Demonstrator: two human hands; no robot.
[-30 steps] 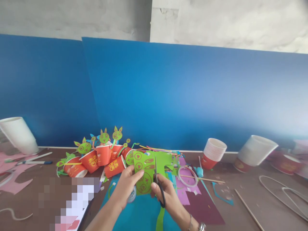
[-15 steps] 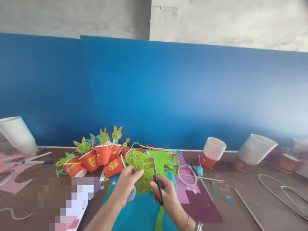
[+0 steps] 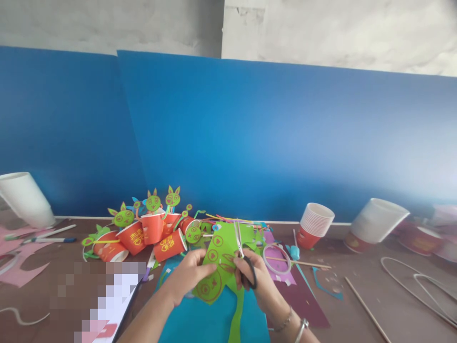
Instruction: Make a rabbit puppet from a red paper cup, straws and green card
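Between thumb and fingers, my left hand grips the left side of a green paper sheet. Reddish circles, ears and a face are drawn on the sheet. My right hand has its fingers in the black handles of a pair of scissors, whose blades point away from me and stand slightly apart. The scissors are at the right side of the drawn part, and my right fingers touch the paper there. A cut green strip hangs below the sheet over blue paper.
Red paper cups with green rabbit-like cutouts cluster at the left. Stacked cups stand at the right, near a roll of tape on purple paper. A wooden stick lies further right. Pink paper and markers are at far left.
The green sheet has turned and tilted, its lower end swinging left toward me. My right hand and the scissors have shifted slightly right, and the blades no longer lie across the sheet's upper part.
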